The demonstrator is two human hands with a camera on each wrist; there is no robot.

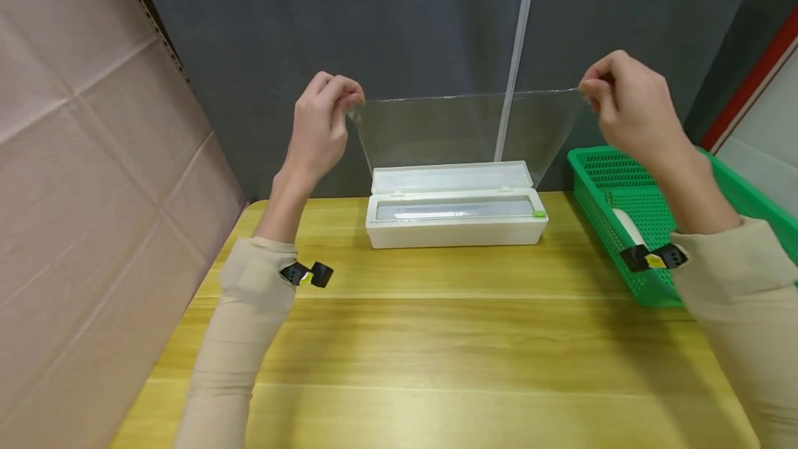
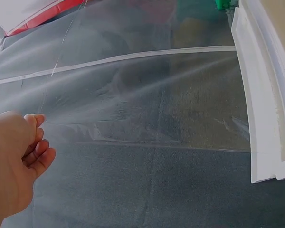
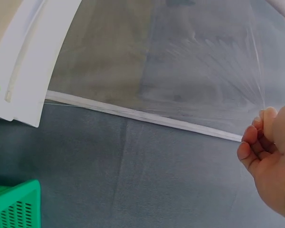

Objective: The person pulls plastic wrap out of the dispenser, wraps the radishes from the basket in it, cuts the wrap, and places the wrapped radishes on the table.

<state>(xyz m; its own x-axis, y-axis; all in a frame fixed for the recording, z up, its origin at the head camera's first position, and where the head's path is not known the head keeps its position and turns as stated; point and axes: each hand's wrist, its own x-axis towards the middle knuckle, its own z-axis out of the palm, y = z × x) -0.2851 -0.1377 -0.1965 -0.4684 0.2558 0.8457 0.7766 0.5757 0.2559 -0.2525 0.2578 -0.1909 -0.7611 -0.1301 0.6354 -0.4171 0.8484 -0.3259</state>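
A clear sheet of plastic wrap [image 1: 436,127] stretches upward from a white dispenser box [image 1: 458,234] at the table's back edge. My left hand [image 1: 321,123] pinches its upper left corner, and my right hand [image 1: 636,106] pinches the upper right corner. Between them the sheet's top edge runs nearly straight. The box's lid [image 1: 451,177] is raised at the back, and a small green slider [image 1: 539,214] sits at the right end of its front part. In the left wrist view, the wrap shows faint creases running from the fingers toward the box.
A green perforated basket [image 1: 598,227] stands at the right with a white object [image 1: 628,226] inside, partly hidden by my right arm. Behind the wooden table [image 1: 436,352] rises a dark grey panel [image 1: 312,12] with a pale strip. A pinkish tiled wall [image 1: 106,179] borders the left.
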